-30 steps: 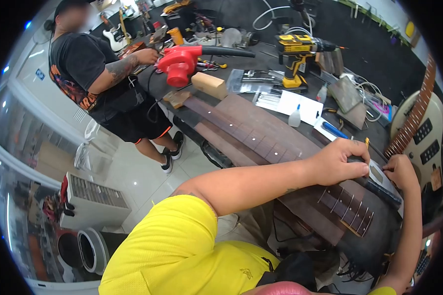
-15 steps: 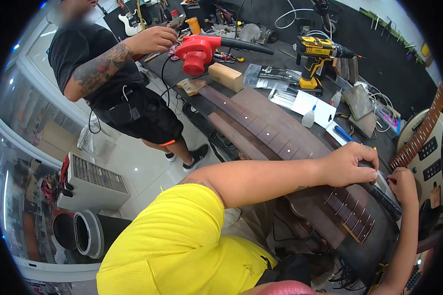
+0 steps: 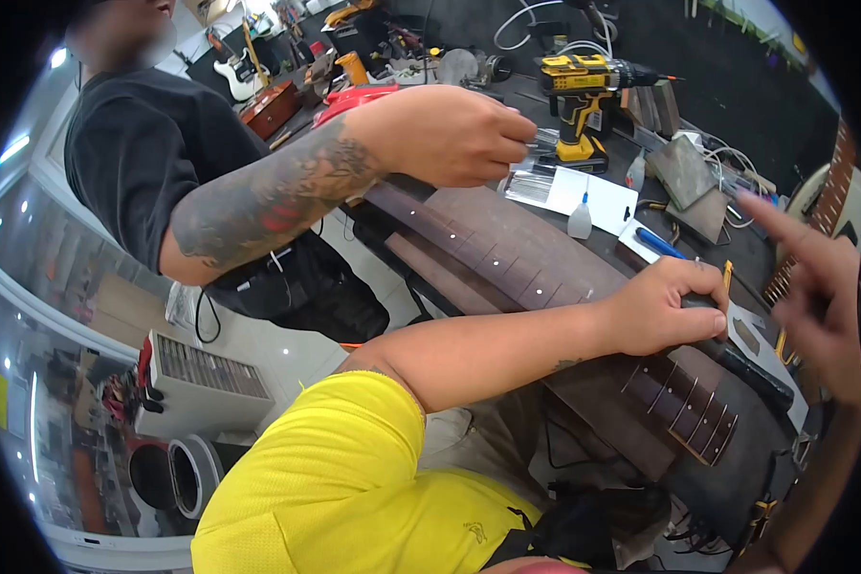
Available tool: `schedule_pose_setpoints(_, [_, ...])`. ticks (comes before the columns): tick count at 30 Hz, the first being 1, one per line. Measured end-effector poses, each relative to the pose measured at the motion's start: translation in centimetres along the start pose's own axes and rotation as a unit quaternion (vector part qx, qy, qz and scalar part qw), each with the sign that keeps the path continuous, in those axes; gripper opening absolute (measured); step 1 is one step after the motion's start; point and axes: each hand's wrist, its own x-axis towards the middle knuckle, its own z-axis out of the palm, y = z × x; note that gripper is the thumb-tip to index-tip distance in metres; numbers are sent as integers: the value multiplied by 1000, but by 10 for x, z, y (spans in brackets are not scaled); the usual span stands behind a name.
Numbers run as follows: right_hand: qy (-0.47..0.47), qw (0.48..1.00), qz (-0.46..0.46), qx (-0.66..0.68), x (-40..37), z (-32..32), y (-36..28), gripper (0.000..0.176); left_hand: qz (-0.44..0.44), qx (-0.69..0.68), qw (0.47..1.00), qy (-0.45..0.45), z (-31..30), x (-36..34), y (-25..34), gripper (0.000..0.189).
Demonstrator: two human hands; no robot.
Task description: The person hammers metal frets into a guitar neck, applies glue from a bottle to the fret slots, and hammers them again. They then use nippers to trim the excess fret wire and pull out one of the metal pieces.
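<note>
My left hand [image 3: 674, 306] is closed around a thick black bar-shaped tool [image 3: 758, 371] above the guitar neck; its exact kind is hidden by my grip. The neck's dark fretboard [image 3: 496, 260] has pale dot inlays. Several metal frets sit at its near end [image 3: 691, 413], while the slots farther along look bare. My right hand [image 3: 823, 297] is raised at the right, blurred, with the index finger stretched out and nothing visible in it. Below it lies a white sheet [image 3: 748, 330] with a small dark patch, partly behind the tool.
Across the neck reaches a co-worker's tattooed arm, its hand [image 3: 469, 139] closed. Behind stand a yellow drill [image 3: 584, 100] and a partly hidden red blower [image 3: 354, 96]. A small glue bottle [image 3: 581, 218], a blue-handled tool [image 3: 658, 241] and another guitar [image 3: 813, 206] are near the right.
My right hand has lifted away from the white sheet and now points upward. The co-worker's arm has swung right over the neck. My left hand keeps its hold on the black tool.
</note>
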Motion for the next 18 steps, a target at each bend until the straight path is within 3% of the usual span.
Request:
schedule_pose_setpoints(1, [2, 1000, 7, 2, -1, -1, -14, 33, -1, -8, 1000, 21, 3, -1, -1, 15])
schedule_pose_setpoints(3, [22, 997, -68, -29, 8, -8, -37, 34, 42, -31, 997, 53, 7, 2, -6, 15])
schedule_pose_setpoints(7, [42, 975, -202, -85, 33, -16, -51, 38, 33, -21, 998, 52, 4, -1, 3, 14])
schedule_pose_setpoints(8, [37, 980, -174, -88, 35, -14, -41, 38, 42, -9, 998, 49, 5, 2, 6, 14])
schedule_pose_setpoints(10, [87, 980, -180, -15, 29, -5, -2, 15, 28, 53, 998, 14, -5, 2, 4, 13])
schedule_pose_setpoints(12, [113, 993, 13, 6, 19, 4, 36, 16, -10, 56, 998, -2, -6, 2, 7, 22])
schedule_pose_setpoints(14, [108, 991, 74, -20, 6, 22, 102, 12, -9, 32, 999, -11, -12, 1, -1, 22])
schedule_pose_setpoints(16, [3, 981, 187, -41, -29, 39, 144, 18, -7, 24, 1000, -9, -12, 1, 0, 21])
schedule_pose_setpoints(18, [-1, 974, 210, -85, -70, 73, 180, 24, -4, 21, 1000, -9, -12, 2, 2, 21])
